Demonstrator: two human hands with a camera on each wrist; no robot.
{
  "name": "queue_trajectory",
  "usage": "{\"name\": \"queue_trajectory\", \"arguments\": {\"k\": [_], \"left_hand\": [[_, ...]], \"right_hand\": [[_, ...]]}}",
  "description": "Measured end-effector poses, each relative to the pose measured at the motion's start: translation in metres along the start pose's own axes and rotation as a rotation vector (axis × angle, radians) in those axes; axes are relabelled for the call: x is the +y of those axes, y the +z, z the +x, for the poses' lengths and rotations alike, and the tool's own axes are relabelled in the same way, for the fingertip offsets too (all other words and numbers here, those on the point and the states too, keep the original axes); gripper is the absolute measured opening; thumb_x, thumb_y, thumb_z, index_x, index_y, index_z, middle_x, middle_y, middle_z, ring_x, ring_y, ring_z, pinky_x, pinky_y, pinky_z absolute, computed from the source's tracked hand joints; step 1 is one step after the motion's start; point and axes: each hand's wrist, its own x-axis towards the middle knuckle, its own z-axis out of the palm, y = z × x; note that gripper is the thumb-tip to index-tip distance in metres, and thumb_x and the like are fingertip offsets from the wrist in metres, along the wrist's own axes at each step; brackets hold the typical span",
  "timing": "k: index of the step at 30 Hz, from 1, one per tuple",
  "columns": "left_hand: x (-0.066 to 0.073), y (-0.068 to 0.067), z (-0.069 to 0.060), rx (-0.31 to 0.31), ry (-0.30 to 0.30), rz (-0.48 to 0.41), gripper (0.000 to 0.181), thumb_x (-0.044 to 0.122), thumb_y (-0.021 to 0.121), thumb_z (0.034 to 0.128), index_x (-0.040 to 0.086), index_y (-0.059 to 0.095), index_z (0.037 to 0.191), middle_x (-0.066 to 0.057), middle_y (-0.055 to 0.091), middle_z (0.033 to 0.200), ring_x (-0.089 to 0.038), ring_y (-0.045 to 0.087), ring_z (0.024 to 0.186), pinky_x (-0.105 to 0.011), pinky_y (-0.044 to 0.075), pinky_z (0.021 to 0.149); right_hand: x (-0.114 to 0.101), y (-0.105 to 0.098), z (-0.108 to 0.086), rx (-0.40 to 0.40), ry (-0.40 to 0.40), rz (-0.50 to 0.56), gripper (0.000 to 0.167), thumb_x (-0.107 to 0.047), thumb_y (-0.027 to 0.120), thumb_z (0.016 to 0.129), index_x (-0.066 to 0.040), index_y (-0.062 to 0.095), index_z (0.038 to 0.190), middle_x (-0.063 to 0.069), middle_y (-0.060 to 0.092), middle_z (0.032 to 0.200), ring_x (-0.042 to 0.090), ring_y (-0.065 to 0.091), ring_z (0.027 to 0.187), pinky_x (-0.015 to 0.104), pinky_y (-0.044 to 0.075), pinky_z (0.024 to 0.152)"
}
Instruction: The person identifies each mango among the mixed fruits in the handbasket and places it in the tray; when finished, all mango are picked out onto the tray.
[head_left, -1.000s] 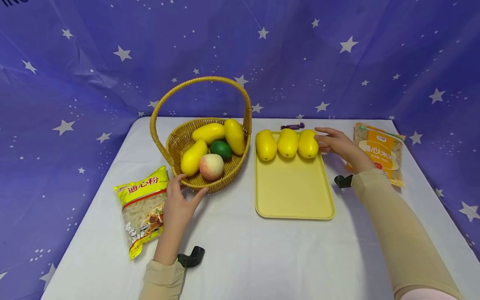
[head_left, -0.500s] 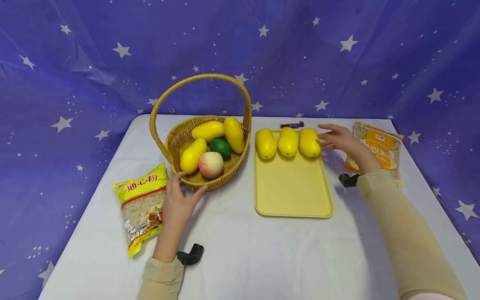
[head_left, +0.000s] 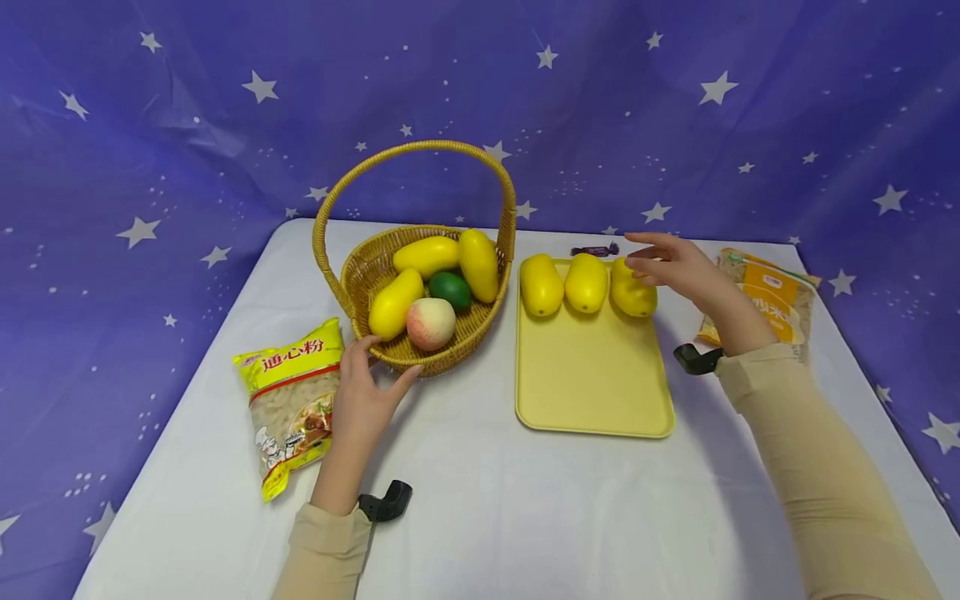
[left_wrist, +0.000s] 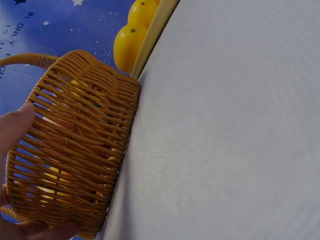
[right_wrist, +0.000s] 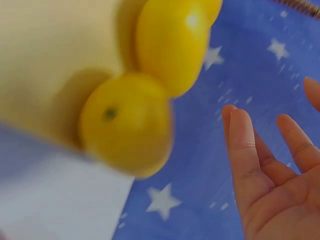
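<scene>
Three yellow mangoes lie in a row across the far end of the yellow tray (head_left: 592, 375); the rightmost mango (head_left: 633, 292) is partly behind the right hand (head_left: 686, 271). In the right wrist view that hand (right_wrist: 280, 175) has its fingers spread apart from the mangoes (right_wrist: 127, 125). The left hand (head_left: 367, 400) touches the near-left rim of the wicker basket (head_left: 450, 357), thumb and fingers spread around its side, as the left wrist view of the basket (left_wrist: 75, 135) also shows. Inside the basket are three yellow mangoes (head_left: 396, 304), a peach (head_left: 431, 324) and a green fruit (head_left: 451, 291).
A yellow pasta bag (head_left: 292, 400) lies left of the basket, beside the left forearm. Another orange bag (head_left: 780, 300) is at the right, partly behind the right wrist. A purple-wrapped candy (head_left: 595, 250) lies behind the tray. The basket's tall handle (head_left: 420, 146) arches above it.
The right hand has moved off the rightmost mango's side and stands slightly higher, over its edge. That mango has turned a little and shifted right. The left hand has stayed at the basket.
</scene>
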Motion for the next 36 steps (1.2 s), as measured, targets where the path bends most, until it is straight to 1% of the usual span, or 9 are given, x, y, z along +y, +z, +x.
{"name": "queue_trajectory", "arguments": {"k": [6, 9, 14, 19, 23, 27, 32, 34, 36], "left_hand": [[0.000, -0.001, 0.000, -0.017, -0.004, -0.004, 0.086, 0.063, 0.067, 0.0792, 0.010, 0.035, 0.139, -0.016, 0.032, 0.143, -0.032, 0.050, 0.118, -0.051, 0.045, 0.088], [0.002, -0.001, 0.001, -0.024, -0.002, -0.006, 0.087, 0.064, 0.066, 0.0793, 0.009, 0.035, 0.140, -0.016, 0.032, 0.143, -0.032, 0.049, 0.118, -0.051, 0.045, 0.089], [0.002, -0.002, 0.001, -0.033, -0.009, -0.002, 0.087, 0.062, 0.067, 0.0799, 0.009, 0.034, 0.140, -0.016, 0.032, 0.144, -0.033, 0.048, 0.119, -0.052, 0.043, 0.092], [0.002, -0.003, 0.000, -0.041, -0.019, -0.005, 0.088, 0.065, 0.065, 0.0796, 0.010, 0.034, 0.141, -0.016, 0.029, 0.147, -0.034, 0.046, 0.121, -0.053, 0.042, 0.093], [0.003, -0.003, 0.000, -0.042, -0.025, -0.009, 0.090, 0.067, 0.064, 0.0789, 0.010, 0.034, 0.141, -0.016, 0.028, 0.147, -0.034, 0.046, 0.121, -0.054, 0.041, 0.094], [0.003, -0.002, 0.000, -0.043, -0.019, -0.012, 0.090, 0.068, 0.064, 0.0786, 0.011, 0.034, 0.141, -0.015, 0.029, 0.146, -0.034, 0.045, 0.121, -0.054, 0.041, 0.094], [0.002, -0.001, 0.000, -0.039, -0.010, -0.008, 0.087, 0.066, 0.065, 0.0794, 0.011, 0.034, 0.140, -0.016, 0.030, 0.146, -0.034, 0.045, 0.120, -0.054, 0.041, 0.094], [0.002, -0.001, 0.000, -0.034, -0.008, -0.003, 0.086, 0.065, 0.065, 0.0798, 0.011, 0.034, 0.140, -0.016, 0.030, 0.146, -0.034, 0.046, 0.120, -0.054, 0.041, 0.093], [0.001, -0.002, 0.000, -0.027, -0.008, 0.001, 0.085, 0.064, 0.065, 0.0803, 0.012, 0.034, 0.140, -0.015, 0.030, 0.145, -0.034, 0.046, 0.119, -0.054, 0.042, 0.092]], "right_hand": [[-0.029, 0.027, 0.001, -0.037, -0.092, -0.067, 0.061, -0.036, 0.062, 0.095, -0.018, 0.039, 0.148, 0.016, 0.046, 0.140, 0.029, 0.052, 0.116, 0.040, 0.049, 0.091], [-0.042, 0.042, 0.003, -0.053, -0.143, -0.105, 0.058, -0.032, 0.063, 0.094, -0.016, 0.043, 0.146, 0.016, 0.049, 0.138, 0.029, 0.053, 0.115, 0.037, 0.050, 0.088], [-0.063, 0.072, 0.011, -0.084, -0.178, -0.145, 0.056, -0.033, 0.066, 0.092, -0.019, 0.047, 0.143, 0.015, 0.053, 0.134, 0.031, 0.055, 0.113, 0.044, 0.046, 0.093], [-0.082, 0.100, 0.023, -0.097, -0.198, -0.198, 0.058, -0.035, 0.069, 0.090, -0.022, 0.048, 0.143, 0.013, 0.054, 0.132, 0.030, 0.058, 0.108, 0.045, 0.046, 0.092], [-0.091, 0.118, 0.034, -0.072, -0.211, -0.225, 0.061, -0.037, 0.070, 0.088, -0.021, 0.048, 0.143, 0.013, 0.055, 0.131, 0.029, 0.059, 0.106, 0.043, 0.048, 0.089], [-0.092, 0.132, 0.045, -0.029, -0.215, -0.258, 0.062, -0.036, 0.071, 0.088, -0.020, 0.047, 0.143, 0.011, 0.057, 0.128, 0.027, 0.059, 0.105, 0.041, 0.050, 0.085], [-0.092, 0.148, 0.053, 0.034, -0.235, -0.352, 0.063, -0.034, 0.070, 0.089, -0.017, 0.045, 0.144, 0.011, 0.057, 0.126, 0.025, 0.058, 0.099, 0.039, 0.050, 0.078], [-0.094, 0.154, 0.055, 0.062, -0.253, -0.401, 0.064, -0.034, 0.070, 0.089, -0.015, 0.045, 0.144, 0.011, 0.056, 0.126, 0.026, 0.057, 0.098, 0.040, 0.049, 0.078], [-0.096, 0.159, 0.056, 0.087, -0.265, -0.447, 0.064, -0.034, 0.070, 0.089, -0.014, 0.045, 0.144, 0.013, 0.055, 0.131, 0.027, 0.056, 0.102, 0.041, 0.048, 0.084]]}}
